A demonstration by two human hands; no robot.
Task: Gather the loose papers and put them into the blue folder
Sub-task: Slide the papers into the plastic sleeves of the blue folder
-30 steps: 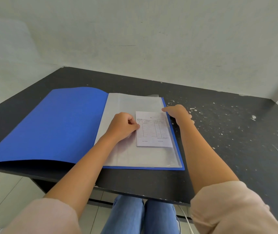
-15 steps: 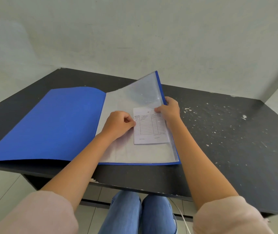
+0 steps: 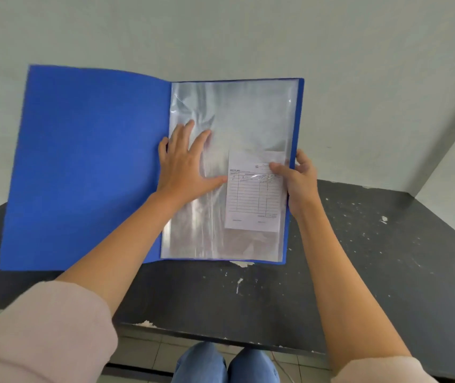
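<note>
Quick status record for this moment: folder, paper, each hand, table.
folder: blue folder open, raised upright off the table
paper: printed form inside the clear sleeve, lower right
left hand: left hand flat, fingers spread on the sleeve
right hand: right hand gripping the folder's right edge, thumb on the form
table: black table, chipped paint, no loose papers visible

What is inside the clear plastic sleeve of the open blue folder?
One small white printed form with a ruled table shows through the clear plastic sleeve of the open blue folder, low on its right side. Any sheets behind it are hidden.
</note>
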